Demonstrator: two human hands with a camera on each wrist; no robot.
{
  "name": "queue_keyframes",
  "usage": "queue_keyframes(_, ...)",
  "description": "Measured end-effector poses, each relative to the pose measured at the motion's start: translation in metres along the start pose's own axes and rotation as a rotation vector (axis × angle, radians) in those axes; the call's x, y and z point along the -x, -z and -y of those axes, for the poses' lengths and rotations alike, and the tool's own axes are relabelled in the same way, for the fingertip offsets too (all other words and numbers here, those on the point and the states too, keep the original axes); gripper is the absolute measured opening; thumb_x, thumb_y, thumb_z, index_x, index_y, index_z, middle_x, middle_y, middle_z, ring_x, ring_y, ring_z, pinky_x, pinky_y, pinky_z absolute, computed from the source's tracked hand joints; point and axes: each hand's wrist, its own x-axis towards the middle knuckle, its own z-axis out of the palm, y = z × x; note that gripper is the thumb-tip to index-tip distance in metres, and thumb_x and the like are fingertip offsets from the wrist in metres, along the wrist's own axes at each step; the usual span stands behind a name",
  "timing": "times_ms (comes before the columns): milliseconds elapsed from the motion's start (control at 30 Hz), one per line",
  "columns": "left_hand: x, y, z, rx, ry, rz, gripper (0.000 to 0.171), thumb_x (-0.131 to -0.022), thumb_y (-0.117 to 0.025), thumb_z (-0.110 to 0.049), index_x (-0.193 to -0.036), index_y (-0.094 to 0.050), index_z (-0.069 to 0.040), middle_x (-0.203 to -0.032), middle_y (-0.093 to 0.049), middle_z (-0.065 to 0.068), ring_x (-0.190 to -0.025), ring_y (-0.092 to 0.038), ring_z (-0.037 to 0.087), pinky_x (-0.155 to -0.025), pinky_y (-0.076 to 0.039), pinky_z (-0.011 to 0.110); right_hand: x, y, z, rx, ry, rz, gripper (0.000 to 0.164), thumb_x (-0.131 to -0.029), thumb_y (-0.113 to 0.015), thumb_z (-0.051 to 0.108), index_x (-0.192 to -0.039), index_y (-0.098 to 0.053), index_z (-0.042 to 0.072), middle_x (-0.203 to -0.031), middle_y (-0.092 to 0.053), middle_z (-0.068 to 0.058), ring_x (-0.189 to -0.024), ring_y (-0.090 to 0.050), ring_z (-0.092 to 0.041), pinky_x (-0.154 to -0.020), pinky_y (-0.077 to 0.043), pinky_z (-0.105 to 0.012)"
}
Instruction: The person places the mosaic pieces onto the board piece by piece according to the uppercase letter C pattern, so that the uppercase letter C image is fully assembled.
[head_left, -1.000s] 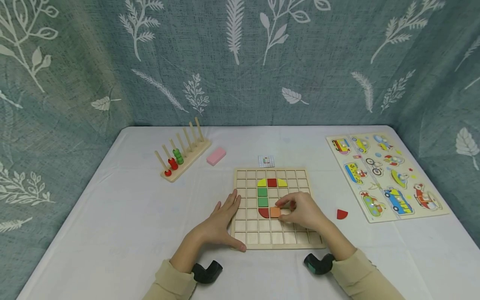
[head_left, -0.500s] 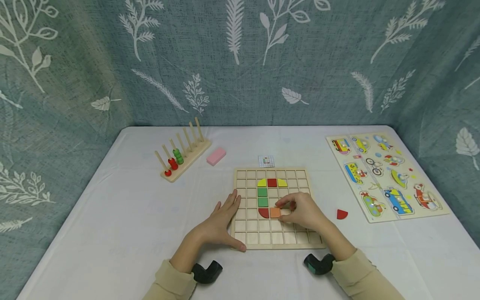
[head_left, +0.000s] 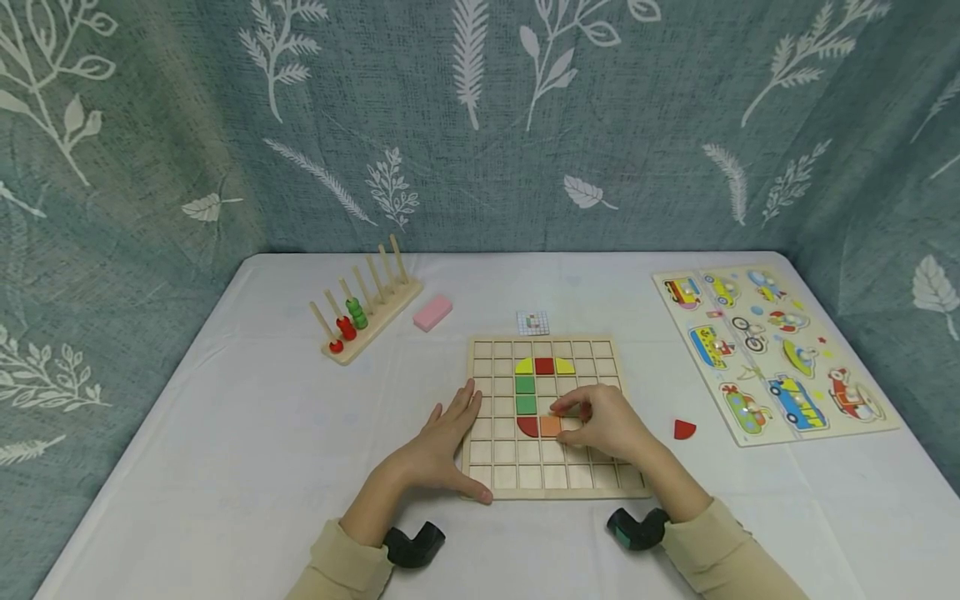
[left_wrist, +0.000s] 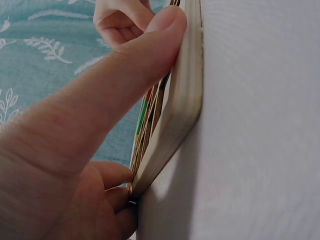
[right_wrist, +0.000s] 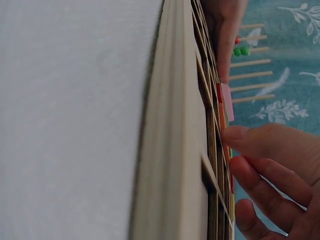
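Observation:
A wooden grid board (head_left: 506, 476) lies flat on the white cloth. My left hand (head_left: 429, 454) spreads around its near left corner, thumb on the front edge and fingers along the left side; the left wrist view shows the thumb (left_wrist: 125, 75) across the rim. With thumb and a finger, my right hand (head_left: 609, 421) pinches an orange square tile (head_left: 550, 426) at its cell. Directly left of it sits a red quarter-round tile (head_left: 528, 427). Green squares (head_left: 526, 395) rise above that, and a red square (head_left: 543, 366) between yellow quarter-rounds (head_left: 524, 366) tops the shape.
A loose red quarter-round piece (head_left: 684, 429) lies right of the board. Behind the board is a small pattern card (head_left: 533, 322). A pink block (head_left: 432, 313) and a peg stand (head_left: 386, 307) with beads stand back left; a picture puzzle board (head_left: 712, 387) lies at right.

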Motion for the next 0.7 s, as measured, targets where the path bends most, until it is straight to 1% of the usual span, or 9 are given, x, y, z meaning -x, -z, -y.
queue_keyframes(267,-0.0002,-0.0005,0.0,-0.002,-0.002,-0.002,0.128,-0.051,-0.088,-0.041,-0.145,-0.011,0.002,-0.152,0.003,0.013,-0.139,0.002,0.024,-0.11,-0.002,0.047,0.0008,0.0012,0.0016,0.007,-0.01,0.002,0.026,-0.064,-0.082,0.009,-0.089,-0.072,0.012,-0.081,-0.062,0.004,-0.067,-0.045,-0.014,-0.056,-0.038,-0.026)
queue_keyframes(567,0.0001,-0.0013,0.0011,-0.002,-0.007,-0.004,0.129,-0.052,-0.087,-0.042,-0.145,-0.011,0.003,-0.153,0.003,0.012,-0.139,0.002,0.025,-0.11,-0.003,0.047,0.0033,0.0073,0.0013,0.001,0.025,-0.016,0.027,-0.064,-0.081,0.008,-0.09,-0.072,0.008,-0.086,-0.066,0.002,-0.067,-0.048,-0.013,-0.055,-0.04,-0.025)
queue_keyframes(700,0.0,-0.0012,0.0012,0.002,-0.009,-0.004,0.129,-0.052,-0.087,-0.042,-0.145,-0.01,0.003,-0.153,0.003,0.012,-0.139,0.002,0.025,-0.11,-0.002,0.047,0.0051,0.0093,0.0003,-0.005,0.011,-0.019,0.028,-0.065,-0.081,0.008,-0.091,-0.072,0.008,-0.087,-0.066,0.003,-0.068,-0.048,-0.013,-0.056,-0.041,-0.025)
